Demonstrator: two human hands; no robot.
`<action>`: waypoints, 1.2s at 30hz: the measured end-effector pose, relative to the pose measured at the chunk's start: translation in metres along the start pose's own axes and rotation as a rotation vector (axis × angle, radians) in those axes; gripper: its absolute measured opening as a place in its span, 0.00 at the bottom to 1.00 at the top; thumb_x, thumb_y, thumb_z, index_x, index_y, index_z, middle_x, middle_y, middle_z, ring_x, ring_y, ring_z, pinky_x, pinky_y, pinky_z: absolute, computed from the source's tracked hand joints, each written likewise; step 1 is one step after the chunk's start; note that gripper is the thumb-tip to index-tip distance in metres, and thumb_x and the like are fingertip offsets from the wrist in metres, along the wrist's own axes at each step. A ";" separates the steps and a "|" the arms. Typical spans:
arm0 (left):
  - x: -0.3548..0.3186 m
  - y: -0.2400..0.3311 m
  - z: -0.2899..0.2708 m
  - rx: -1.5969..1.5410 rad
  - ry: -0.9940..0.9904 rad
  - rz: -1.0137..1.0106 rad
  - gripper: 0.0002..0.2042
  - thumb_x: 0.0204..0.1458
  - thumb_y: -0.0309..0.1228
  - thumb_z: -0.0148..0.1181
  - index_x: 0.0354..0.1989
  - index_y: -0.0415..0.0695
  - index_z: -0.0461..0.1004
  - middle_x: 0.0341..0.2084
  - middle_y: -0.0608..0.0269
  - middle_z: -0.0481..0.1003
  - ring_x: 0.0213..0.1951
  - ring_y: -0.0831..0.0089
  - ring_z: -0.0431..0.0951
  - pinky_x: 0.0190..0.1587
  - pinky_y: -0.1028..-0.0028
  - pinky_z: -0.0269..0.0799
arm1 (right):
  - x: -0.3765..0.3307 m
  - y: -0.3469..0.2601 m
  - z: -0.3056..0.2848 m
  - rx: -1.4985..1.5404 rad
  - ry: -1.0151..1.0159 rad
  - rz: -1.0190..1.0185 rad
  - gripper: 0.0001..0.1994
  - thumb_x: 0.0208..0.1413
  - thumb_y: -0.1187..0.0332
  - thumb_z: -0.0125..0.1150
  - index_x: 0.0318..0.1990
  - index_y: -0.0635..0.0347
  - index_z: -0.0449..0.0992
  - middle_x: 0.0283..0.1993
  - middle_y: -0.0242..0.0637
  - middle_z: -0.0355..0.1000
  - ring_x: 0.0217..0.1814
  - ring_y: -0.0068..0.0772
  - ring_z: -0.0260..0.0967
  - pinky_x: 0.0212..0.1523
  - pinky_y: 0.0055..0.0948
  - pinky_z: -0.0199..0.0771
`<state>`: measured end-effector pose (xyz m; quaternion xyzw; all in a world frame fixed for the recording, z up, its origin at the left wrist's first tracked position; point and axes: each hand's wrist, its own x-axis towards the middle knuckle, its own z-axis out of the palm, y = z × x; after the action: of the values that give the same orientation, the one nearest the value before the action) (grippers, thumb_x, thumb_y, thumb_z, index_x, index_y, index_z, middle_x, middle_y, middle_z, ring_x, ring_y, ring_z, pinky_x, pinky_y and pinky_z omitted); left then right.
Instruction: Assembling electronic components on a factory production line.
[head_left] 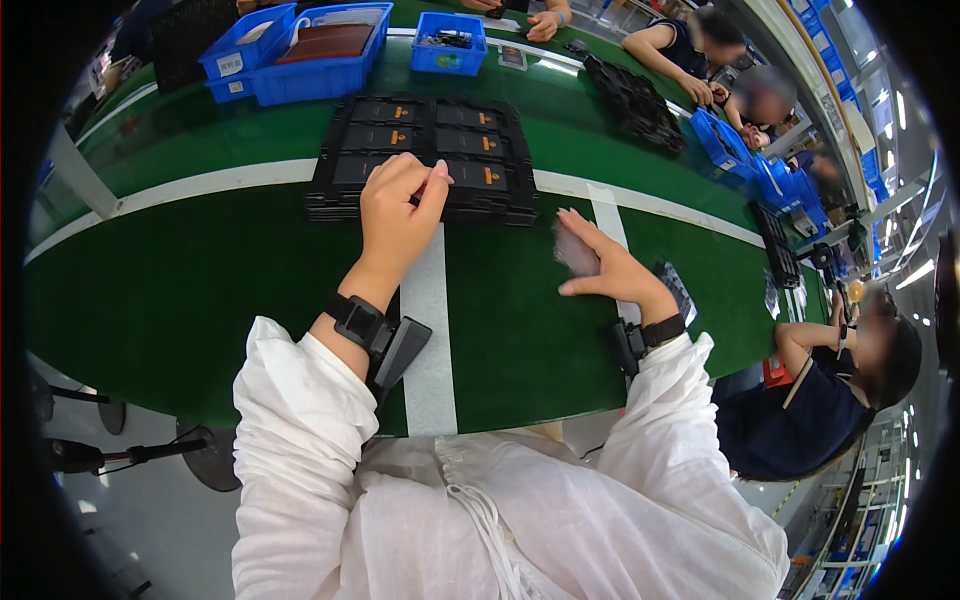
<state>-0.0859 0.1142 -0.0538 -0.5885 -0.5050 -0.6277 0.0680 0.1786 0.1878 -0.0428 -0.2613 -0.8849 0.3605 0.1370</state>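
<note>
Fingers curl inward on my left hand (398,212), which is over the near edge of a stack of black trays (520,152); the top one holds flat black packs (466,142) with orange marks, in two columns of three, mostly beyond my knuckles. To the right of those trays and nearer to me, my right hand (615,268) has its thumb spread well apart from its fingers, with a piece of clear plastic (576,250) between them. That plastic is blurred, and I cannot tell whether my right hand grips it or my left one pinches anything. Just right of my right wrist, a clear packet (676,288) lies on the green table (525,350). A black wristband (354,320) is on my left wrist, and a white stripe (428,350) runs toward me between my hands. Well ahead of my left hand stands a blue bin (449,59) of small dark pieces; well ahead of my right hand lies a black rack (635,102). Farther to its right, a co-worker (800,420) sits in a dark top.
</note>
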 end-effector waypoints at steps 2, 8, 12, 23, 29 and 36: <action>0.000 0.001 0.000 0.010 -0.010 0.005 0.07 0.44 0.24 0.52 0.16 0.37 0.71 0.11 0.64 0.62 0.17 0.74 0.62 0.24 0.77 0.57 | -0.002 0.001 -0.009 0.005 -0.055 0.027 0.37 0.34 0.70 0.64 0.56 0.59 0.53 0.61 0.40 0.46 0.65 0.35 0.36 0.61 0.28 0.35; -0.002 0.002 0.000 0.022 -0.026 -0.015 0.07 0.44 0.24 0.52 0.16 0.38 0.71 0.11 0.65 0.61 0.17 0.74 0.61 0.25 0.77 0.57 | -0.003 0.008 -0.008 -0.016 -0.108 0.024 0.37 0.36 0.72 0.62 0.57 0.58 0.51 0.62 0.39 0.43 0.65 0.33 0.35 0.61 0.27 0.35; 0.000 0.003 0.001 0.039 -0.047 0.016 0.07 0.44 0.24 0.52 0.16 0.38 0.71 0.11 0.64 0.62 0.17 0.73 0.63 0.24 0.77 0.57 | -0.001 0.014 0.004 -0.109 0.019 -0.054 0.29 0.43 0.69 0.57 0.55 0.59 0.55 0.61 0.43 0.45 0.65 0.40 0.35 0.61 0.33 0.36; -0.001 0.001 0.001 -0.018 -0.018 -0.034 0.07 0.44 0.23 0.52 0.16 0.36 0.71 0.11 0.64 0.63 0.16 0.76 0.62 0.20 0.78 0.55 | 0.009 0.024 0.011 -0.247 0.107 0.003 0.20 0.52 0.68 0.46 0.53 0.60 0.57 0.60 0.47 0.45 0.64 0.42 0.36 0.60 0.31 0.39; 0.004 -0.001 -0.002 0.019 0.036 -0.024 0.08 0.41 0.24 0.53 0.13 0.40 0.68 0.09 0.66 0.61 0.16 0.71 0.61 0.24 0.74 0.55 | 0.015 0.028 0.014 0.220 0.379 0.137 0.17 0.54 0.66 0.41 0.50 0.63 0.62 0.54 0.44 0.57 0.59 0.33 0.49 0.56 0.25 0.46; 0.033 -0.016 -0.053 0.243 0.235 -0.004 0.07 0.42 0.25 0.53 0.15 0.39 0.69 0.11 0.63 0.64 0.18 0.67 0.65 0.24 0.74 0.56 | 0.009 0.032 0.011 0.279 0.644 0.116 0.15 0.54 0.69 0.41 0.47 0.65 0.65 0.48 0.39 0.64 0.51 0.28 0.59 0.50 0.21 0.54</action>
<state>-0.1419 0.1007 -0.0254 -0.4973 -0.5672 -0.6266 0.1960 0.1777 0.2056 -0.0726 -0.3901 -0.7222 0.3842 0.4227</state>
